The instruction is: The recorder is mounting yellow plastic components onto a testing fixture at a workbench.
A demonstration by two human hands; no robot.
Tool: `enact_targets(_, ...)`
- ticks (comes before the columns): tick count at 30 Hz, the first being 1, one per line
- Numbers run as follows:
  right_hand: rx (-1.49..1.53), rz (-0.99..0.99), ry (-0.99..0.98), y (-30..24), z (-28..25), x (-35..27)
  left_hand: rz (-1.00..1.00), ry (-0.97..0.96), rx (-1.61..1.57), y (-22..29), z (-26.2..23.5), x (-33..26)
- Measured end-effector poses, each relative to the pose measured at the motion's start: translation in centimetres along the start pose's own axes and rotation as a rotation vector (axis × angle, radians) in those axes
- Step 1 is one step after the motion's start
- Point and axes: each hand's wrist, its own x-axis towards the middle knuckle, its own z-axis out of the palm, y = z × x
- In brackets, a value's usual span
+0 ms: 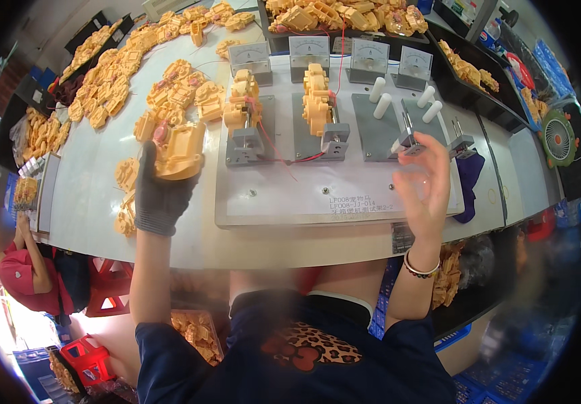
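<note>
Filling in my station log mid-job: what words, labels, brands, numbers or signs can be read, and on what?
Pale fixture base: dark printed lines on its front; wording not copied here.
Dial meters, four: scales and a central mark; scale figures too small to read.
Bottle, upper right: label too blurred to read.

My gloved left hand point(161, 202) is partly covered.
The yellow housing point(184, 153) hides most of its fingers from me, and I cannot tell if my right fingers point(436, 149) touch the metal clamp point(409, 144). On the panel meters point(309, 48) the needles are too small for reading. The upper edge cuts the pile of housings point(344, 16), and a blur lies over my dark shirt point(263, 337).
</note>
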Motion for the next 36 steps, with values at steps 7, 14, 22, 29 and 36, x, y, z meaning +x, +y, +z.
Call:
enact_targets(7, 0.066, -0.142, 0.05, 1.3, -0.4, -0.5, -0.095, -0.117, -0.095, -0.5, 0.5, -0.6)
enact_targets(14, 0.15, -0.082, 0.021, 1.2, -0.5, -0.4, -0.084, -0.075, -0.047, -0.8, -0.3, -0.9)
enact_targets(22, 0.188, -0.056, 0.054, 1.3, -0.3, -0.5, 0.038, -0.05, 0.109, -1.1, 2.6, -1.5)
enact_targets(29, 0.187, -0.099, 0.034, 1.8, -0.5, -0.4, 0.527, -0.559, 1.176, -3.2, 14.7, 3.4)
enact_targets(36, 0.109, -0.147, 0.004, 1.7, -0.9, -0.2, 0.424, -0.693, 1.979, -12.0, 24.1, 11.3)
